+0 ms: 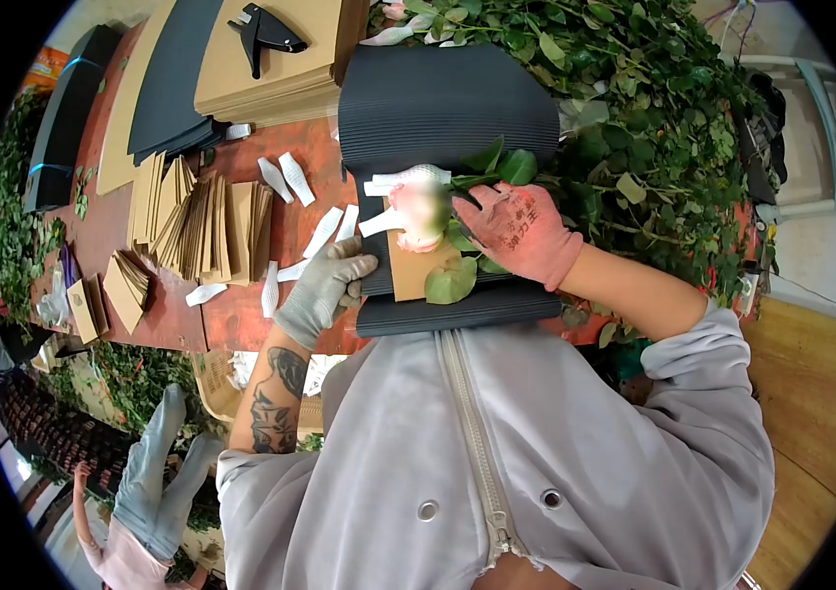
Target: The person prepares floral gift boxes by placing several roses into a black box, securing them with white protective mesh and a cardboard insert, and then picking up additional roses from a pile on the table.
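Observation:
My left hand (324,285), in a grey glove, curls its fingers at the left edge of a black corrugated sheet (375,280). A pale pink rose (420,231) lies over a brown cardboard piece (406,275) on that sheet, its bloom partly blurred. My right hand (524,234), in a pink glove with dark lettering, closes over the rose's leafy stem just right of the bloom; its fingertips are partly hidden. Beside the bloom are white mesh flower sleeves (378,224), and whether the blooms sit inside them is unclear. A green leaf (451,281) hangs below.
Loose white sleeves (321,232) and folded cardboard pieces (211,226) lie leftward on the red table (172,323). A black hand tool (264,37) rests on stacked cardboard (270,93). Leafy stems (644,147) heap up at right. Another person (147,511) is at lower left.

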Motion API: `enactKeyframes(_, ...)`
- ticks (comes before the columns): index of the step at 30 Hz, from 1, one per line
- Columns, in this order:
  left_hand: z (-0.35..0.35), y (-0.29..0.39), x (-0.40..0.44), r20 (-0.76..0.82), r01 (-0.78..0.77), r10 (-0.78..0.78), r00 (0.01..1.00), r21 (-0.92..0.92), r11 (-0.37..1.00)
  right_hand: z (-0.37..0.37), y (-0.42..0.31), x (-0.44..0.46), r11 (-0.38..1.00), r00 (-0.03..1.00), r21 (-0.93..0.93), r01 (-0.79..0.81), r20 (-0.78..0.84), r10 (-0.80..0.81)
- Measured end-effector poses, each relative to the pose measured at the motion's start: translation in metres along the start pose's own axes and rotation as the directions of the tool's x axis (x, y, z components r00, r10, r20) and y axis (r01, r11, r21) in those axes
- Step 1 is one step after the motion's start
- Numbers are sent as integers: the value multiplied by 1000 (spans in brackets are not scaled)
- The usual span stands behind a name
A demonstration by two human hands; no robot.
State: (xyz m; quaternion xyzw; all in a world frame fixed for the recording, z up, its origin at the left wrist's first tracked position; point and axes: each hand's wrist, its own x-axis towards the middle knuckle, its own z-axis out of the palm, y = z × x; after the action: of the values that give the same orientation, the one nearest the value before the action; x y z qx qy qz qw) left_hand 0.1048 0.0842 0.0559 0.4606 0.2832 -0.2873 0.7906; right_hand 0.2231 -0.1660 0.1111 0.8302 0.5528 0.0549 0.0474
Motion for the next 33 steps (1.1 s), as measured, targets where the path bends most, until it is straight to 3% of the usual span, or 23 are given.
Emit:
enactKeyframes(1,5,3,-5,-1,1,-1,1000,1,1000,1,-1,-4,1000,998,-10,-8,-55,7)
enactKeyframes(2,13,8,-13,-24,18,-13,1000,243,970,2,0,-6,1000,998,-9,-8,-56,7)
enactKeyframes(3,17,10,-17,-53,39,-17,998,470,882,5,0,-8,1000,999,-5,15,48,-15)
enactKeyframes(4,14,8,-15,-59,41,-15,998,471,881,6,0,-8,999,988,2,39,152,-39)
enactKeyframes(6,11,9,-8,50,-151,157,986,655,741,-3,-2,-5,999,981,26,37,189,-41)
enactKeyframes(7,13,15,-10,44,-150,160,986,653,743,-10,-2,-4,998,971,47,33,234,-43)
enactKeyframes(9,22,30,-16,1,-38,70,998,849,527,-16,-2,-3,993,954,114,-17,301,-18)
enactKeyframes(10,23,30,-15,-2,-37,73,997,846,531,-28,-4,-2,993,954,114,-11,300,-24)
enactKeyframes(12,24,29,-14,-45,-21,122,992,869,495,-57,-10,1,986,994,164,11,102,-28)
enactKeyframes(15,17,20,-6,-46,-28,145,988,883,469,-31,-23,1,794,971,601,91,123,-205)
enactKeyframes(16,17,20,-6,-42,-29,142,989,884,466,-30,-27,1,841,974,507,189,9,-225)
enactKeyframes(17,18,20,-6,-48,-26,162,986,905,425,-32,-26,5,843,975,505,187,11,-223)
enactKeyframes(19,21,21,-7,-56,-21,183,982,919,393,-42,-20,18,816,913,566,116,262,-311)
enactKeyframes(21,24,24,-8,-67,9,167,984,945,327,-6,-20,7,744,935,662,86,205,-290)
enactKeyframes(24,14,16,-4,0,-88,226,974,920,382,20,-15,-5,568,969,822,42,105,-224)
enactKeyframes(26,14,14,-5,-10,-82,224,974,915,396,-15,-13,-1,852,950,462,246,60,-307)
enactKeyframes(27,14,14,-5,-18,-76,223,975,911,405,-33,-9,2,854,950,459,245,63,-307)
enactKeyframes(28,11,12,-5,-12,-83,227,974,910,406,-51,-4,6,800,938,597,-55,306,-163)
enactKeyframes(29,7,8,-5,-7,-106,260,965,903,417,-61,1,6,682,834,631,-370,549,-56)
enactKeyframes(30,8,5,-2,2,-133,292,956,894,428,-60,3,-5,690,829,617,-378,557,-44)
enactKeyframes(32,27,25,-13,-103,31,147,984,904,426,-55,7,-31,936,972,282,-211,164,169)
enactKeyframes(33,27,25,-12,-88,9,162,983,902,433,-69,11,-18,909,880,271,-317,442,175)
